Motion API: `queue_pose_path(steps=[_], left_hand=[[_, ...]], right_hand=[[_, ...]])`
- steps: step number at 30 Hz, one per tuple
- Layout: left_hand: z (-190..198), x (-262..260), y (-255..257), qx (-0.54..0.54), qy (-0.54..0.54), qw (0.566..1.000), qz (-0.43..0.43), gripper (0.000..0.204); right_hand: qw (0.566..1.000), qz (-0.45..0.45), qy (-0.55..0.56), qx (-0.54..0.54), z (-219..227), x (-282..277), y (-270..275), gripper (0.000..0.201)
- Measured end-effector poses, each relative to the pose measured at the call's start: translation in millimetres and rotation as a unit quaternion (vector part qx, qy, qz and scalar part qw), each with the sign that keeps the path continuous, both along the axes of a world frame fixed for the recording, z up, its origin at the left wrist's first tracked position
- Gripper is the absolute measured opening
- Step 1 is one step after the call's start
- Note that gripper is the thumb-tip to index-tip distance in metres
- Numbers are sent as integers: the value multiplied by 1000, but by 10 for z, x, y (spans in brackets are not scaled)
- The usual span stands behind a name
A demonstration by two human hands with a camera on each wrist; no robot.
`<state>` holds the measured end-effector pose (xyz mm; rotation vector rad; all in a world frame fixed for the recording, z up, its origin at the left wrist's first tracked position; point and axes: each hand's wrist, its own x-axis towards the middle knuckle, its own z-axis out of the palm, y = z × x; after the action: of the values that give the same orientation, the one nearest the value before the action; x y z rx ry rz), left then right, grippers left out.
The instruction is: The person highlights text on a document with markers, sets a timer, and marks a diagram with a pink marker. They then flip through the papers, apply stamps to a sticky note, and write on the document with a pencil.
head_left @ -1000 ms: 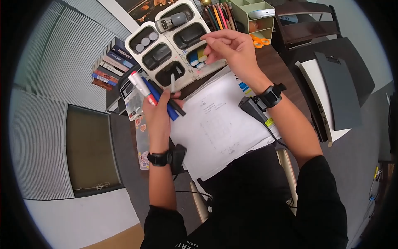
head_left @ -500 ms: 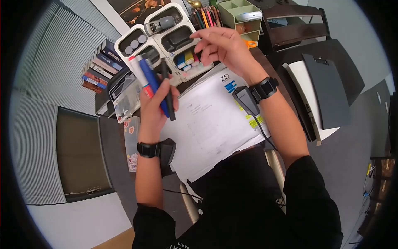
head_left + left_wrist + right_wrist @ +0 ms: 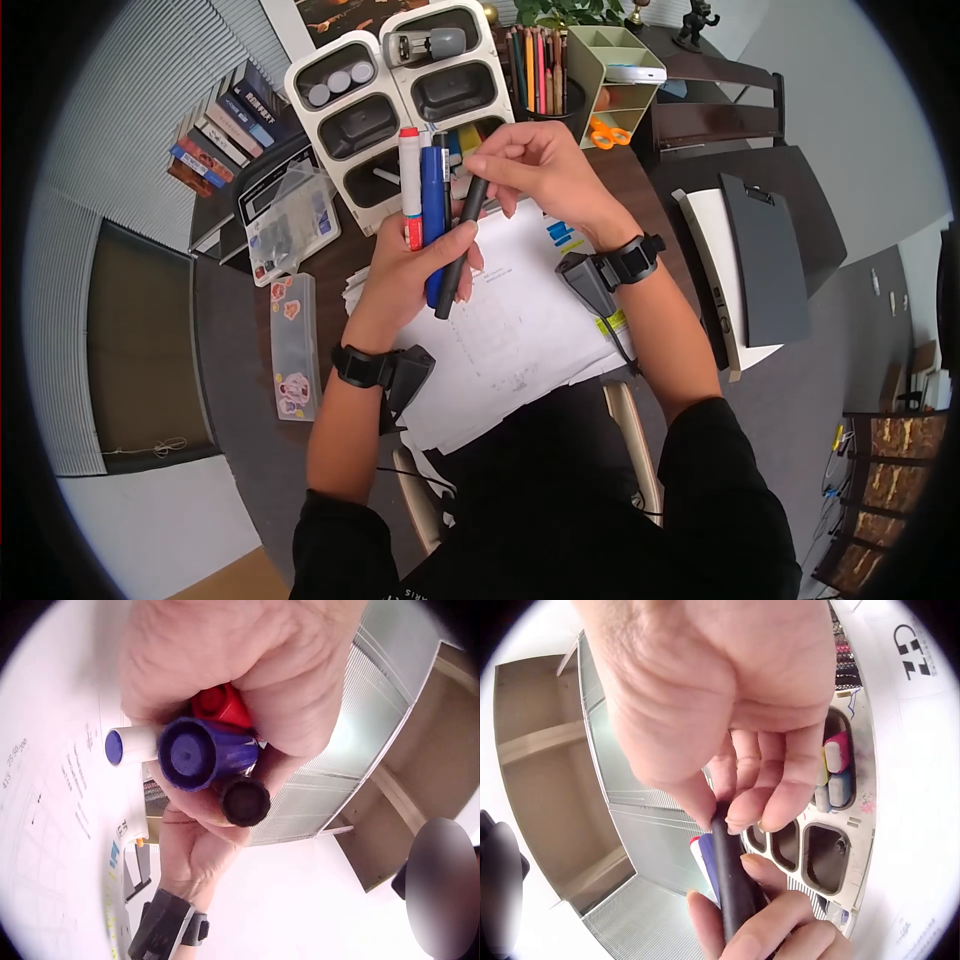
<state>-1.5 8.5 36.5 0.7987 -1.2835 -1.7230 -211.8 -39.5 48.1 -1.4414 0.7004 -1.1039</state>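
Observation:
My left hand (image 3: pixel 395 275) grips a bundle of markers over the papers. In it are a red-and-white marker (image 3: pixel 410 180), a thick blue marker (image 3: pixel 432 200) and a black marker (image 3: pixel 458 275). A white pen with a blue end (image 3: pixel 131 746) sticks out sideways in the left wrist view. With thumb and fingertips, my right hand (image 3: pixel 550 185) pinches the top of the black marker, whose lower part lies in the left fingers. Behind both hands stands a white compartment organizer (image 3: pixel 862 787), with chunky highlighters (image 3: pixel 840 750) in one compartment.
Printed papers (image 3: pixel 520 340) cover the desk below my hands. At the left lie a clear case (image 3: pixel 290 225) and a stickered box (image 3: pixel 292 350), near stacked books (image 3: pixel 225 125). Colored pencils (image 3: pixel 540 70) and orange scissors (image 3: pixel 610 133) are at the back right.
The hands have come together in front of the organizer. My right hand has moved down from above the compartments and taken hold of the black marker's top. The head view has shifted slightly.

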Motion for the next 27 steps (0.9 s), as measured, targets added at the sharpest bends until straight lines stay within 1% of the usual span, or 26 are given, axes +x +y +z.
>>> queue_pose_path(steps=[3, 6, 7, 8, 10, 12, 13, 15, 17, 20, 21, 24, 26, 27], left_hand=[[-42, 32, 2, 9, 18, 1000, 24, 35], [-68, 89, -31, 18, 47, 997, 50, 33], [-73, 105, -43, 25, 68, 994, 76, 33], [-79, 122, -61, 30, 89, 990, 102, 32], [-113, 165, -117, 18, 105, 988, 111, 30], [-133, 181, -160, -2, 118, 982, 145, 29], [-118, 181, -159, 7, 119, 981, 156, 28], [-130, 192, -187, 0, 122, 979, 162, 29], [-102, 184, -152, -10, 116, 977, 181, 30], [-104, 197, -161, -23, 129, 974, 186, 29], [-113, 200, -166, -22, 132, 974, 184, 29], [-173, 169, -196, -46, 111, 966, 229, 26], [-186, 169, -222, -55, 93, 965, 240, 26], [-196, 170, -216, -62, 96, 963, 242, 26]], right_hand=[[996, -77, -48, -4, -38, -18, -23, 14], [981, -120, -154, 5, -60, -117, -99, 17], [975, -119, -189, -3, -66, -144, -129, 17], [975, -116, -190, -6, -73, -166, -140, 17], [965, -121, -232, -11, -70, -185, -153, 17], [965, -124, -230, -22, -79, -172, -165, 16], [971, -128, -203, -23, -79, -157, -154, 16], [979, -129, -157, -30, -112, -136, -140, 15], [980, -133, -147, -30, -117, -117, -130, 15], [981, -135, -132, -40, -90, -104, -116, 16], [983, -119, -133, -38, -75, -113, -107, 16], [990, -85, -107, -47, -27, -160, -65, 17], [994, -14, -98, -45, 2, -227, -51, 19], [992, 37, -105, -52, 4, -258, -51, 26]])
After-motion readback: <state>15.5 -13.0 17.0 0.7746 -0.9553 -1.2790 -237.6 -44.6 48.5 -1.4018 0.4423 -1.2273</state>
